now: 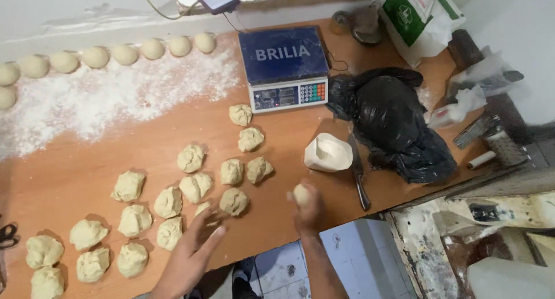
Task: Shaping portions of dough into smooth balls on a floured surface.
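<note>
My right hand presses a small dough ball against the wooden table near its front edge. My left hand reaches with spread fingers over a rough dough piece in the cluster of several unshaped dough pieces; it holds nothing. Several smooth rounded balls stand in a row along the far edge by the wall.
Flour is spread at the back left. A blue digital scale stands at the back centre. A white flour container, a knife, a black plastic bag and a green-and-white sack lie to the right.
</note>
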